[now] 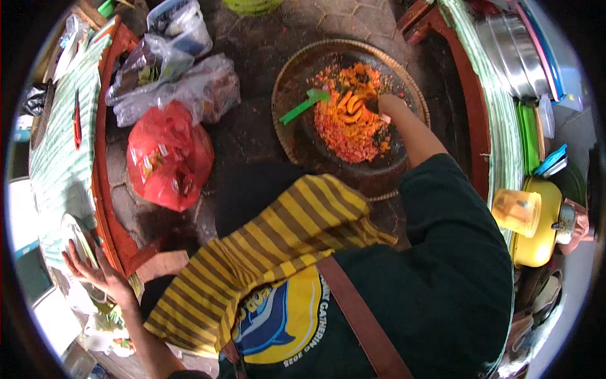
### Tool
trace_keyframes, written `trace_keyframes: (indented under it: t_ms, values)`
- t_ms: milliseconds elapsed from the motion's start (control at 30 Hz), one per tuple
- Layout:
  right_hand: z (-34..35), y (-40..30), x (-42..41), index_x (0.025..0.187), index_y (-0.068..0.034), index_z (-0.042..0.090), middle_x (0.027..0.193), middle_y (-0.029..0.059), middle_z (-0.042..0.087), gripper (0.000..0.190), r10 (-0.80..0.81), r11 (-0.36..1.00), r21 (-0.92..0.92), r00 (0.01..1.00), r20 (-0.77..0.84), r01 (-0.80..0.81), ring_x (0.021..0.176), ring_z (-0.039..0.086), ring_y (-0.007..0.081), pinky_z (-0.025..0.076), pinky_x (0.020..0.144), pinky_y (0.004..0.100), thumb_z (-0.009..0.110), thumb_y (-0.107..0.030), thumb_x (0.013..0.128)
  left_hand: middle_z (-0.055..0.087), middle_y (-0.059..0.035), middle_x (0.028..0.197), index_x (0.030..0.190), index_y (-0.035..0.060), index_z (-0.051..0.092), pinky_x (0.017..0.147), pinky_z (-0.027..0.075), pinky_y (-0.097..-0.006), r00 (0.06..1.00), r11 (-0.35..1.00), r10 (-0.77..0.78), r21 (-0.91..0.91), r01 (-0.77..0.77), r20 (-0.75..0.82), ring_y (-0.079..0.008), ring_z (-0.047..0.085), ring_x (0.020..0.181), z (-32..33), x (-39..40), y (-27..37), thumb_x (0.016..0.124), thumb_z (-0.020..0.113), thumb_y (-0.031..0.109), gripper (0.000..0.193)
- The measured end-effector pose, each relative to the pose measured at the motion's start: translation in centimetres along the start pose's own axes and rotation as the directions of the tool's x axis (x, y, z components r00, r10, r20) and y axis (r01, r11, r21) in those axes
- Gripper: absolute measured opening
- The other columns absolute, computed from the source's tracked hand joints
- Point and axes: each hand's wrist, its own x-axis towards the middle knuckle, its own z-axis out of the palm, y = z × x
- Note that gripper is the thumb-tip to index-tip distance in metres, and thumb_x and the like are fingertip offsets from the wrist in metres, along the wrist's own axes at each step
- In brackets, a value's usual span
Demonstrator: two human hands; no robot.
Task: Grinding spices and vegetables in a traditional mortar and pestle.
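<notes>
My right hand (391, 108) is curled around a dark pestle (372, 105), its far end buried in the mix. Beneath it stands a wide, dark, shallow mortar (296, 128) with a ridged rim. It holds a coarse red and orange paste (343, 142) with several peeled orange root pieces, perhaps turmeric, (351, 107) on top. A green plastic spoon (303, 107) leans in the paste, its handle towards the left rim. Far left, my left hand (92, 275) has spread fingers at the edge of a shiny round plate or lid (78, 234); whether it grips that is unclear.
Left of the mortar lie a red plastic bag (170, 156) with packets, clear bags (203, 87) and a plastic tub (182, 26). A red-handled knife (77, 121) rests on the cloth-covered left bench (66, 156). Along the right bench are a metal pot (513, 54) and a yellow container (539, 241).
</notes>
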Motion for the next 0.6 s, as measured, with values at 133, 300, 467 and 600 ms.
trace_keyframes:
  t_ms: [133, 300, 467, 600]
  values:
    - [0.8, 1.0, -3.5, 0.111, -0.007, 0.063, 0.099, 0.0137, 0.067, 0.032, 0.098, 0.953, 0.293, 0.837, -0.538, 0.077, 0.088, 0.067, 0.0290, 0.054, 0.068, 0.0441, 0.065, -0.008, 0.079, 0.020, -0.0126, 0.144, 0.135, 0.0061, 0.040, 0.105, 0.027, -0.0430, 0.999, 0.993, -0.028, 0.116, 0.031, -0.025, -0.0264, 0.020, 0.134, -1.8, -0.8, -1.7, 0.088, 0.058, 0.016, 0.051]
    - [5.2, -4.4, -1.0, 0.106, -0.001, 0.063, 0.099, 0.0171, 0.067, 0.022, 0.381, 0.839, 0.543, 0.733, -0.563, -0.020, 0.086, 0.067, 0.0314, 0.054, 0.068, 0.0450, 0.057, -0.004, 0.084, 0.024, -0.0123, 0.143, 0.134, 0.0061, 0.040, 0.107, 0.025, -0.0415, 0.996, 0.984, 0.087, 0.152, -0.090, 0.021, -0.0253, 0.018, 0.135, -0.6, 0.0, -1.2, 0.089, 0.056, 0.011, 0.049]
    - [-0.3, 1.1, -3.0, 0.091, 0.003, 0.062, 0.104, 0.0203, 0.063, 0.023, -0.015, 0.970, 0.232, 0.975, -0.224, 0.068, 0.092, 0.064, 0.0326, 0.053, 0.069, 0.0466, 0.070, -0.011, 0.075, 0.026, -0.0112, 0.143, 0.133, 0.0079, 0.042, 0.105, 0.025, -0.0419, 0.998, 0.995, 0.057, 0.085, -0.056, -0.010, -0.0240, 0.018, 0.135, -0.7, -0.1, -0.3, 0.090, 0.055, 0.014, 0.045]
    - [5.7, -1.2, -4.1, 0.107, 0.000, 0.054, 0.106, 0.0196, 0.063, 0.033, 0.095, 0.919, 0.377, 0.859, -0.504, 0.119, 0.096, 0.062, 0.0353, 0.052, 0.072, 0.0465, 0.067, -0.009, 0.077, 0.023, -0.0123, 0.144, 0.134, 0.0123, 0.043, 0.103, 0.026, -0.0427, 0.999, 0.976, 0.042, 0.214, -0.041, -0.002, -0.0247, 0.019, 0.135, -2.0, -0.7, -0.5, 0.091, 0.055, 0.018, 0.045]
